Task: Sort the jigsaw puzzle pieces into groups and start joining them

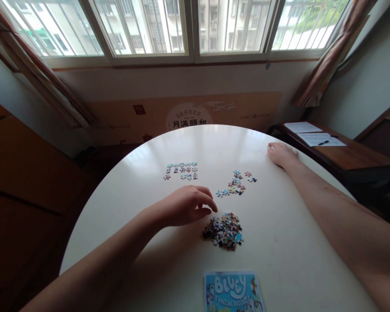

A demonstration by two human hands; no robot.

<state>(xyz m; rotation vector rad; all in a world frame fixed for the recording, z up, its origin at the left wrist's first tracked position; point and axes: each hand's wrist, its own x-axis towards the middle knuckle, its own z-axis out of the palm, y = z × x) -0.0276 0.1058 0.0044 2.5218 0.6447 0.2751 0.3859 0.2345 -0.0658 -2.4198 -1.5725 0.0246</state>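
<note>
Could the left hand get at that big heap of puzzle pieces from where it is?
Probably yes: the left hand is right beside the heap, and nothing visible stands between them on the white table.

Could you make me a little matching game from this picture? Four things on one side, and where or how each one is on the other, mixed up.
Things
1. The person's bare left hand
2. The person's bare right hand
3. The heap of small, multicoloured jigsaw pieces
4. The flat, blue rectangular BLUEY sheet

Places and states
A. Cut off by the picture's bottom edge
B. At the far right rim of the round white table
C. Fingers curved, close to the piled pieces
D. Piled up, just beyond the blue sheet

Right pairs: 1-C, 2-B, 3-D, 4-A
</note>
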